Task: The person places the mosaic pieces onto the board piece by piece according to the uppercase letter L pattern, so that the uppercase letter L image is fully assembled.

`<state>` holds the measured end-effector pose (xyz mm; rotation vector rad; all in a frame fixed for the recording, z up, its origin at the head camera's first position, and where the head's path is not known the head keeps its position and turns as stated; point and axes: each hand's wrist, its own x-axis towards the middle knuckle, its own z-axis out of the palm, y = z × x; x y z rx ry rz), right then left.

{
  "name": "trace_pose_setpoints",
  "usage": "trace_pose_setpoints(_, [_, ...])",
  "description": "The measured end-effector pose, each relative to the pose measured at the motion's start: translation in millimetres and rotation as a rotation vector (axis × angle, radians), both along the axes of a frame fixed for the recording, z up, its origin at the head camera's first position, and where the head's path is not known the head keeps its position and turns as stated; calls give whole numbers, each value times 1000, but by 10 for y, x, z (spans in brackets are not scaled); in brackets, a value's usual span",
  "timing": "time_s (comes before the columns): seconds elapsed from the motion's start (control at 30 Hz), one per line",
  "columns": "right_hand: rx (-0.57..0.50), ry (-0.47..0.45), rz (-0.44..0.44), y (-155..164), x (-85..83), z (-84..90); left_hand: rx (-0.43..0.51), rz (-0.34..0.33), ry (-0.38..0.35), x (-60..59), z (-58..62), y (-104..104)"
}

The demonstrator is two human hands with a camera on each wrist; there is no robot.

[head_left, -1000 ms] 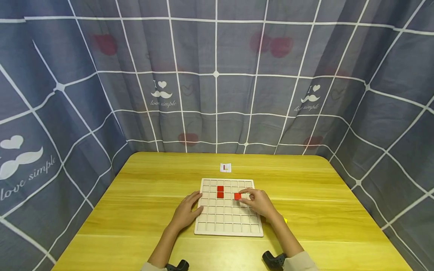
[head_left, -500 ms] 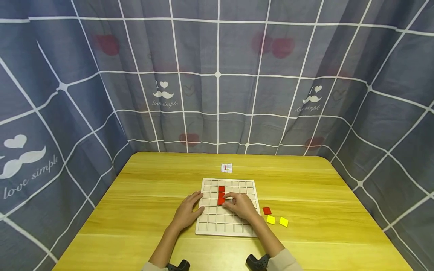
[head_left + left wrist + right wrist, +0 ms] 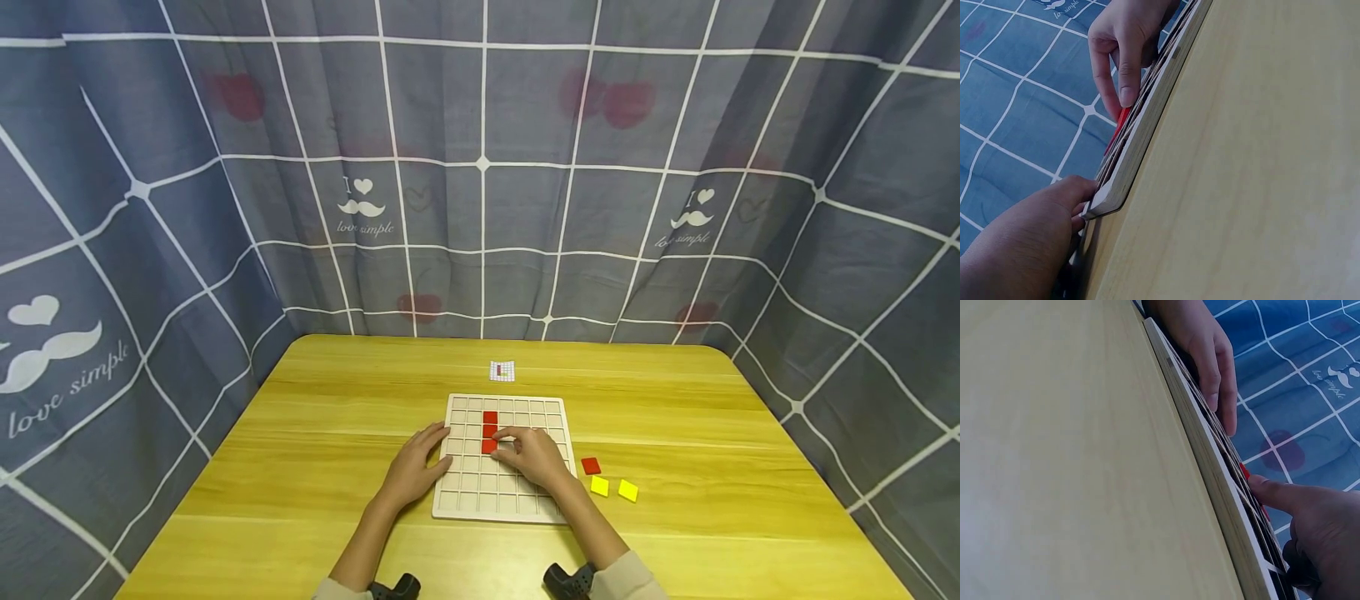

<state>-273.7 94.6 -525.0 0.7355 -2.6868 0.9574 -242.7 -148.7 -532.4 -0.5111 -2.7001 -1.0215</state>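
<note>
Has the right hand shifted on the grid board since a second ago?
Yes. The right hand has moved left across the grid board, from the board's right side to the column of red tiles, where its fingertips now touch the lowest tile.

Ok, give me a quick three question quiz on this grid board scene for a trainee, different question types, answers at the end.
1. True or false: the right hand rests on the table, off the grid board.
2. How many red tiles sit in the board? A) one B) three C) five
3. Which colour are the two matching loose tiles right of the board?

Key
1. False: its fingers touch the lowest red tile.
2. B
3. Yellow; a loose red tile lies beside them.
</note>
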Motion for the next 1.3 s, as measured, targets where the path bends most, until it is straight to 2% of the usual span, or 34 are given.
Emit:
trace_pose_setpoints(0.13, [-14, -4, 7, 10, 5, -4, -3, -1, 4, -2, -14, -1])
trace_pose_setpoints(0.33, [-85, -59, 28, 139, 22, 10, 0, -4, 1, 4, -19, 6])
trace_pose_setpoints(0.5, [-157, -93, 30, 403, 39, 68, -2, -10, 0, 3, -14, 19])
trace_pose_setpoints(0.7, [-189, -101, -3, 831, 57, 150, -3, -10, 2, -6, -14, 13])
trace_pose_setpoints(1.0, [-197, -90, -71, 1409, 130, 179, -1, -8, 3, -11, -18, -4])
trace_pose_setpoints(1.3, [-155, -223, -10, 1694, 173, 64, -4, -6, 4, -11, -22, -11])
